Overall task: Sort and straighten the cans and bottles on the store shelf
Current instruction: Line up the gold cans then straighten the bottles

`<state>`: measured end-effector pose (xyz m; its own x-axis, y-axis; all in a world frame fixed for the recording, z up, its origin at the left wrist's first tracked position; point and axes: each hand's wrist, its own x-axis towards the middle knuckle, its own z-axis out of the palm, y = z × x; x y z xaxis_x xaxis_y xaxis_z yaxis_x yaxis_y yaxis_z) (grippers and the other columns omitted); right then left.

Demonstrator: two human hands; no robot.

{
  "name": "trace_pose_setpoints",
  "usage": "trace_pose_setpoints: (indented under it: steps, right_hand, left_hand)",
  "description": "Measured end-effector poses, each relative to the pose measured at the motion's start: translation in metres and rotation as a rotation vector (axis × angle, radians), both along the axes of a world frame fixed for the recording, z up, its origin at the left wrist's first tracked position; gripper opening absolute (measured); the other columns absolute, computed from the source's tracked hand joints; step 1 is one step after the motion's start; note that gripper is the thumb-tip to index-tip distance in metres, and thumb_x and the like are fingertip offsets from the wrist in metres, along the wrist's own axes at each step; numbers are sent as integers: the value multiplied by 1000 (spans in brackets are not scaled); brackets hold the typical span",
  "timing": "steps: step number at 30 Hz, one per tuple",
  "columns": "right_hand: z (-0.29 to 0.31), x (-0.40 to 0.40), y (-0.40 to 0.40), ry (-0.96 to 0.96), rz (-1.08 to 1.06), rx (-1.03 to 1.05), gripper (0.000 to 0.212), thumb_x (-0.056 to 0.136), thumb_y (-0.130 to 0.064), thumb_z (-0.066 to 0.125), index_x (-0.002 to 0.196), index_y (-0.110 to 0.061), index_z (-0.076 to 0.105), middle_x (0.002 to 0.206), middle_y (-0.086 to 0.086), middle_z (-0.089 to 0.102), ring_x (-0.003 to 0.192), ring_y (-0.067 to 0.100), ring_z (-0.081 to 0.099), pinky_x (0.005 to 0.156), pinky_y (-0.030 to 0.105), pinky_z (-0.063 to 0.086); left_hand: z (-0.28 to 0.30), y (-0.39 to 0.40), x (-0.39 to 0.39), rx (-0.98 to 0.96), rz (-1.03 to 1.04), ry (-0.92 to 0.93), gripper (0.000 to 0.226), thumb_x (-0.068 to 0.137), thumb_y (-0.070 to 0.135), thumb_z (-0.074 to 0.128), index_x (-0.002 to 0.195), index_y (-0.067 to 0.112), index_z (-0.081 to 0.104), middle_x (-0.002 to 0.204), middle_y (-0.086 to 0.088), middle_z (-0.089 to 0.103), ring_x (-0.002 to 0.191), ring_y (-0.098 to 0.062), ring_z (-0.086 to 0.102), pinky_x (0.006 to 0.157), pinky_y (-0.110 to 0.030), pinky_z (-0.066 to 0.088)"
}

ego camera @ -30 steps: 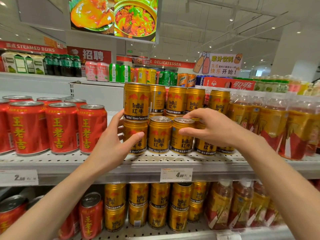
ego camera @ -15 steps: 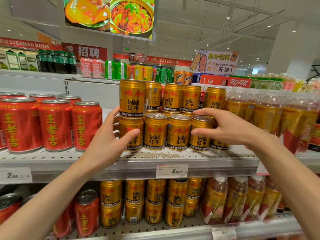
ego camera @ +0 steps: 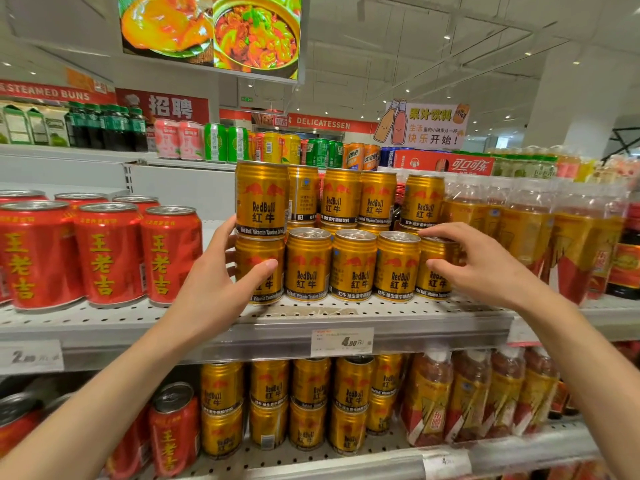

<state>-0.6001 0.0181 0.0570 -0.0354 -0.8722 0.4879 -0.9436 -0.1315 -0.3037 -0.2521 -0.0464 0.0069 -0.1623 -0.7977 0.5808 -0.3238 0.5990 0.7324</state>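
Gold Red Bull cans stand in a front row on the grey perforated shelf [ego camera: 398, 315], with more stacked behind and on top. My left hand [ego camera: 221, 282] wraps the leftmost bottom gold can [ego camera: 258, 261], thumb across its front; another can [ego camera: 261, 199] sits stacked on it. My right hand [ego camera: 481, 268] grips the rightmost front-row gold can [ego camera: 434, 268], fingers over its top and thumb on its front. Between my hands three gold cans [ego camera: 353, 265] stand upright, labels facing out.
Red herbal-tea cans [ego camera: 107, 254] fill the shelf to the left. Amber drink bottles [ego camera: 526, 230] crowd the right. A price tag [ego camera: 342, 341] hangs on the shelf edge. The lower shelf holds more gold cans [ego camera: 308, 403], red cans and bottles.
My right hand has shifted rightward along the front row, from the third can to the fifth, rightmost one. My left hand has stayed on the leftmost can.
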Motion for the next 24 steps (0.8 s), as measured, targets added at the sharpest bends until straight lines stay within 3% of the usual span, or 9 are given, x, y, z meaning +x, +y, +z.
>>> trace_pose_setpoints:
  steps: [8,13,18,22,24]
  right_hand:
    - [-16,7,-3,-39,-20,-72,45,98,-19,61,141,-26,52,145,-4,52,135,14,45,108,30,33]
    - [-24,12,-4,-87,-26,-130,44,97,-18,62,139,-23,54,140,-6,53,135,15,45,111,33,33]
    - [-29,16,0,-157,-31,-127,51,97,-24,63,145,-29,49,160,-7,35,149,11,26,117,35,19]
    - [-36,14,9,-272,-38,-155,61,96,-33,64,152,-36,37,165,-13,22,150,8,24,117,37,26]
    - [-42,11,18,-380,-9,-182,64,97,-32,64,153,-35,34,164,-13,26,145,4,30,112,28,35]
  left_hand:
    - [-1,0,0,-40,9,-36,71,91,39,69,150,44,31,125,30,58,117,0,59,106,-39,48]
    - [-6,-4,2,-92,88,-112,78,90,50,65,155,36,25,134,16,62,119,-7,61,104,-43,51]
    - [-10,2,0,-152,140,-119,80,90,45,68,157,34,25,144,13,55,126,-8,56,107,-40,48]
    - [-19,21,0,-173,172,-34,71,90,31,72,152,29,37,143,11,49,129,-6,51,106,-33,45]
    - [-26,33,-3,-209,201,-3,60,89,29,71,144,27,46,135,10,51,126,-5,51,105,-33,46]
